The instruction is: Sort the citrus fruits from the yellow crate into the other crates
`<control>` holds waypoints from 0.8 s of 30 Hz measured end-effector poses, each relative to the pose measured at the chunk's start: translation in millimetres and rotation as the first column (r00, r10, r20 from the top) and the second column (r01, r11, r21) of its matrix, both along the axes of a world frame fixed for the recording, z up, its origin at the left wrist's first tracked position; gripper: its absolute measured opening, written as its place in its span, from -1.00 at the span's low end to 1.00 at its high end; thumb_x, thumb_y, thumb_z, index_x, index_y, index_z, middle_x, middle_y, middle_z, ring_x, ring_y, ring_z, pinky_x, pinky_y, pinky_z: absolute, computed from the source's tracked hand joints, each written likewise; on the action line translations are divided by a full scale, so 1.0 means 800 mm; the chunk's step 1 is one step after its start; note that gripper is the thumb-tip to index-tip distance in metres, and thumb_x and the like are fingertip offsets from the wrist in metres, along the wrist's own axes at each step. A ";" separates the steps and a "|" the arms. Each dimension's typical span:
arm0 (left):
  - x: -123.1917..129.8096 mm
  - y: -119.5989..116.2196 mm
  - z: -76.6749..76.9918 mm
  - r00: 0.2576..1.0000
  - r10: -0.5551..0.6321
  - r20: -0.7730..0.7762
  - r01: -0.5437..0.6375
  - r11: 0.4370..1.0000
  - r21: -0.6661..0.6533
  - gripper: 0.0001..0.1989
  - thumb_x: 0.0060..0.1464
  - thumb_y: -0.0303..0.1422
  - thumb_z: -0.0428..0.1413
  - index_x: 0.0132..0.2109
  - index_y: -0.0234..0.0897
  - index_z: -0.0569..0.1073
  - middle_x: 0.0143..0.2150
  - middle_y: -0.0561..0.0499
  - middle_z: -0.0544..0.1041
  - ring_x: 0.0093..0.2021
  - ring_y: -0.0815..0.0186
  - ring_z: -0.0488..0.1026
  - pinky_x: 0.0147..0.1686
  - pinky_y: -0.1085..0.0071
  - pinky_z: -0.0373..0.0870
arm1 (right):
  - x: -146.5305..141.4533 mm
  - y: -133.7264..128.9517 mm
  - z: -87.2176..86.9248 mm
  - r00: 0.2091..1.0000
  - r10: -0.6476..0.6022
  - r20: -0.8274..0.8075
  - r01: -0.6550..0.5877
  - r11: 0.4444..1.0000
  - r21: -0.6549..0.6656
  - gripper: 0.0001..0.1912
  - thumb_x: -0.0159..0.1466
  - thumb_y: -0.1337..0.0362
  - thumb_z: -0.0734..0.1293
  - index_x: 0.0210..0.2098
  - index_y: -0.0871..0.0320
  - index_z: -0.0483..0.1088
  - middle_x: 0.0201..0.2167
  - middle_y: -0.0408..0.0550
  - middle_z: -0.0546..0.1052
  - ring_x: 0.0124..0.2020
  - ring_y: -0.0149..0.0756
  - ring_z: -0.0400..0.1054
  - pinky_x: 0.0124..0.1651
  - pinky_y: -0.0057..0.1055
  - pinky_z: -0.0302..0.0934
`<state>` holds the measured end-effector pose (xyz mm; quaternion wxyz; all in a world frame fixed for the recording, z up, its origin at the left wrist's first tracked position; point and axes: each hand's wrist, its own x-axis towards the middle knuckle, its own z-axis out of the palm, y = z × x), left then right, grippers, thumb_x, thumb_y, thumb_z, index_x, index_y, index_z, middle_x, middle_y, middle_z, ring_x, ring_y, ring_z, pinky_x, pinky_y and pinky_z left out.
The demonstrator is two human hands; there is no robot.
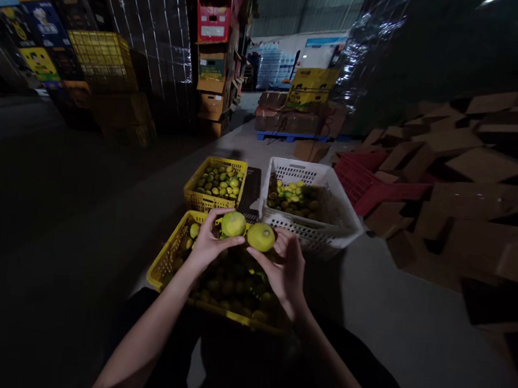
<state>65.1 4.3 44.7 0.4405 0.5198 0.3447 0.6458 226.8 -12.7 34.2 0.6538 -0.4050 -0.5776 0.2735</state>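
Bare forearms (151, 334) come in from the bottom edge, dark-clothed legs either side of the near crate, so it's in easy reach of both arms. Biggest thing around: heap of brown cardboard boxes (484, 204) on the right, tipped at all angles, looks dumped rather than stacked. Tall column of printed cartons (212, 66) further back, piled one on another, probably to save floor. Red plastic crate (360, 180) leans tilted against the heap.

White perforated plastic crate (342, 203), front right, upright, part filled with yellow and green fruit bunched toward its left side. Yellow plastic crate with slotted walls (159, 264) sits nearest, shaded fruit inside. Smaller-looking yellow crate (196, 202) just beyond it, well filled, greens and yellows mixed. All three grouped close, short reach between them I'd say.

Left hand (206, 240): partly closed, thumb under and fingers round the outer side of a round yellow-green fruit (233, 224). Right hand (290, 267): same kind of pinch, on a yellower round fruit (261, 237), one end facing the camera. Both fruits up over the near crate, side by side; can't tell if they touch. Fingertip holds leave most of the skin showing.
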 end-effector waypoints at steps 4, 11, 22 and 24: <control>0.000 0.003 0.006 0.925 -0.087 0.369 0.176 0.961 -0.214 -0.52 -0.27 -0.46 0.38 -0.10 -0.19 0.52 -0.12 0.01 0.54 -0.07 0.27 0.48 -0.08 0.46 0.39 | 0.001 -0.006 0.013 0.936 0.178 -0.303 -0.239 0.954 -0.180 -0.47 -0.13 0.36 0.55 -0.16 0.05 0.41 -0.19 -0.12 0.58 -0.14 -0.23 0.47 -0.06 -0.30 0.37; 0.001 0.010 0.007 0.650 0.002 0.760 0.461 0.794 -0.397 -0.72 0.23 -0.38 0.01 0.03 -0.34 0.44 -0.19 -0.13 0.59 -0.18 0.24 0.56 -0.19 0.37 0.53 | 0.007 -0.001 0.016 0.681 0.216 -0.700 -0.542 0.791 -0.283 -0.66 0.02 0.24 0.45 -0.18 0.02 0.45 -0.16 -0.11 0.58 -0.17 -0.19 0.48 -0.08 -0.24 0.36; 0.004 0.010 0.004 0.560 -0.062 0.826 0.618 0.695 -0.367 -0.55 0.20 -0.10 -0.09 -0.27 -0.43 0.45 -0.53 -0.02 0.37 -0.63 0.46 0.22 -0.71 0.58 0.23 | 0.005 0.009 0.015 0.584 0.111 -0.804 -0.656 0.648 -0.387 -0.70 0.09 -0.02 0.36 -0.43 0.10 0.37 -0.58 -0.14 0.49 -0.65 -0.42 0.21 -0.63 -0.50 0.05; 0.008 0.010 -0.001 0.528 -0.052 0.848 0.614 0.712 -0.340 -0.56 0.22 -0.15 -0.12 -0.29 -0.45 0.46 -0.58 0.01 0.30 -0.62 0.44 0.22 -0.66 0.56 0.27 | 0.006 0.012 0.014 0.586 0.150 -0.796 -0.679 0.628 -0.381 -0.65 0.07 -0.05 0.37 -0.46 0.11 0.34 -0.59 -0.14 0.48 -0.69 -0.46 0.15 -0.65 -0.52 0.01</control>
